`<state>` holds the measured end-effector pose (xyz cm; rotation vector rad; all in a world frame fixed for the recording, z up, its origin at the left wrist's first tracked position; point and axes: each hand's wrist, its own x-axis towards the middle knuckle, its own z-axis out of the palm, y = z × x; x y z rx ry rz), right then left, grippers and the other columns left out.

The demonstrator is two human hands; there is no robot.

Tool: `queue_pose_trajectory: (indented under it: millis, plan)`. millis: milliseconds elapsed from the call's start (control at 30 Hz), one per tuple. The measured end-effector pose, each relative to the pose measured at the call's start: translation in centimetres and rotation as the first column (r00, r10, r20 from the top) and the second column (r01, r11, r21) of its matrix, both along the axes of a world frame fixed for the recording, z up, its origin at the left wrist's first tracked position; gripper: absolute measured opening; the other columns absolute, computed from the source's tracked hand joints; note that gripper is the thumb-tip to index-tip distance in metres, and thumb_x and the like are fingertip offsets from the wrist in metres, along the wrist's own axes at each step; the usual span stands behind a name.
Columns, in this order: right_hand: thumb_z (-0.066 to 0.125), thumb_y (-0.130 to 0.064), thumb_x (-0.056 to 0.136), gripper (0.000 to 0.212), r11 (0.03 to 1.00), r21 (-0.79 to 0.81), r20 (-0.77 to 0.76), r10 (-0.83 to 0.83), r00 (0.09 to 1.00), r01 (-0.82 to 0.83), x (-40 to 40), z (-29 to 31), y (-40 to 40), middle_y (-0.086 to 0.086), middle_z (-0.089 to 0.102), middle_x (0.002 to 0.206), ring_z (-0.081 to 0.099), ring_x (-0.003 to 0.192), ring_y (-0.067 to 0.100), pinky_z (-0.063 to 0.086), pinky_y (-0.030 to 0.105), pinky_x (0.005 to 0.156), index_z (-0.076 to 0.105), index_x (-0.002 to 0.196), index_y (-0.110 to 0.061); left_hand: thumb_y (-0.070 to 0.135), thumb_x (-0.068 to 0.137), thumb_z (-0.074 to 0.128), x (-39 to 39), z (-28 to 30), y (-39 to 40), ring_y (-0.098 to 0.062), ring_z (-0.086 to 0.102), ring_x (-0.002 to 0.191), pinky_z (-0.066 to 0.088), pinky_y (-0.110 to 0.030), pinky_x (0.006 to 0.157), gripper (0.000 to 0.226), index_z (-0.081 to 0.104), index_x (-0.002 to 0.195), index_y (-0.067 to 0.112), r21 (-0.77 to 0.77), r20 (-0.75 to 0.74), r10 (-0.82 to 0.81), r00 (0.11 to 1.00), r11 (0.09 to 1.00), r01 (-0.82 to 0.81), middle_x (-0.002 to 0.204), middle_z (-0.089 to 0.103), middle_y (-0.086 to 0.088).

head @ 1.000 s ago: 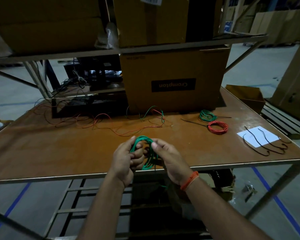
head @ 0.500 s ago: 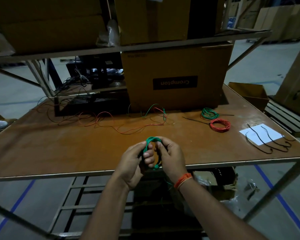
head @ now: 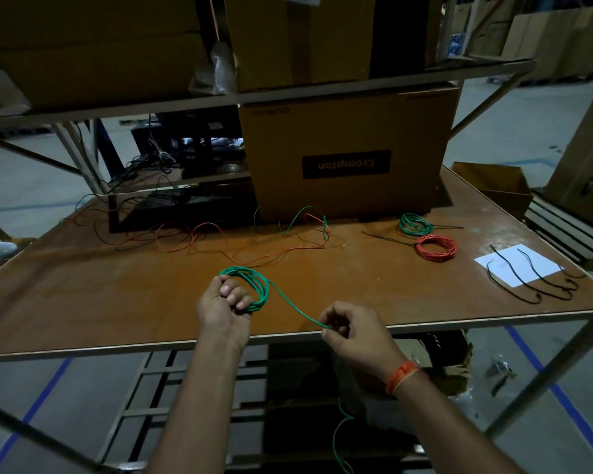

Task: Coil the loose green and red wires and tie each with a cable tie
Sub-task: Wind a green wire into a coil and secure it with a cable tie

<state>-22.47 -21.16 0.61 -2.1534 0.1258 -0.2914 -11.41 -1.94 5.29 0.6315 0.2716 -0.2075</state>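
Hands apart over the near table (head: pixel 83 295) edge, both on one green wire.

Left hand (head: pixel 225 307), lower centre of frame, fingers curled round green coil (head: pixel 254 285). Right hand (head: pixel 353 331), just right of it, pinching loose strand (head: pixel 291 306) running from coil. Tail of wire (head: pixel 339 436) dangling below table, dim, cut off at bottom edge. Tied green bundle (head: pixel 414 224) and red bundle (head: pixel 437 247) right of centre.

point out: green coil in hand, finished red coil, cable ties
green coil (head: pixel 259 285), head view, right arc of the loops
red coil (head: pixel 437 248), head view, near strands
cable ties (head: pixel 541 278), head view, middle tie's shaft
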Motion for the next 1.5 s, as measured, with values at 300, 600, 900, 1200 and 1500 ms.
queue_pose_trajectory:
  millis: [300, 600, 900, 1200, 1500]
  plan:
    - [0.067, -0.020, 0.090, 0.012, 0.951, -0.298, -0.044, 0.066, 0.997, -0.076, -0.6, 0.9, -0.7, -0.003, 0.072, 0.093, 0.064, 0.090, 0.012, 0.051, 0.027, 0.081, 0.077, 0.096, -0.021, 0.015, 0.108, 0.033, 0.4, -0.4, 0.3, -0.005, 0.033, 0.041, 0.026, -0.018, 0.038, 0.029, 0.042, 0.080, 0.018, 0.170, 0.035, 0.090, 0.995, 0.981, -0.095, 0.055, 0.039, 0.008]
    - [0.068, -0.017, 0.091, 0.009, 0.959, -0.253, 0.309, 0.202, 0.929, -0.125, 0.0, 4.3, 1.8, -0.005, 0.060, 0.082, 0.053, 0.077, 0.002, 0.040, 0.014, 0.065, 0.075, 0.095, -0.022, 0.021, 0.110, 0.034, -2.7, -1.9, -2.4, -0.019, 0.063, 0.055, 0.052, -0.030, 0.056, 0.032, 0.051, 0.087, 0.007, 0.677, 0.325, -0.213, 0.921, 0.733, -0.069, 0.062, 0.067, -0.004]
    - [0.075, -0.015, 0.087, 0.006, 0.993, -0.120, 0.381, 0.056, 0.923, -0.011, 1.8, 5.3, 0.9, -0.009, 0.064, 0.085, 0.059, 0.079, 0.001, 0.046, 0.011, 0.067, 0.074, 0.091, -0.019, 0.020, 0.108, 0.038, -4.3, -1.8, -3.2, -0.005, 0.025, 0.045, 0.018, -0.018, 0.041, 0.027, 0.049, 0.084, 0.013, 0.707, 0.278, -0.492, 0.825, 0.686, 0.171, 0.059, 0.031, 0.004]
    - [0.073, -0.020, 0.088, 0.005, 0.995, -0.018, 0.353, -0.082, 0.932, 0.094, 2.2, 3.4, 0.8, -0.010, 0.065, 0.081, 0.060, 0.078, 0.005, 0.049, 0.019, 0.065, 0.071, 0.084, -0.022, 0.028, 0.108, 0.044, -4.4, -1.8, -3.3, -0.007, 0.019, 0.041, 0.015, -0.017, 0.041, 0.030, 0.050, 0.082, 0.015, 0.735, 0.253, -0.550, 0.796, 0.644, 0.211, 0.054, 0.029, 0.006]
    - [0.063, -0.030, 0.097, 0.015, 0.981, 0.155, 0.234, -0.155, 0.960, 0.120, 2.2, 1.6, 0.6, -0.005, 0.066, 0.072, 0.062, 0.065, 0.010, 0.052, 0.031, 0.058, 0.069, 0.085, -0.023, 0.032, 0.105, 0.040, -4.3, -1.2, -2.6, -0.003, 0.021, 0.035, 0.015, -0.019, 0.037, 0.037, 0.049, 0.072, 0.018, 0.094, 0.079, -0.524, 0.848, 0.851, 0.517, 0.051, 0.025, 0.010]
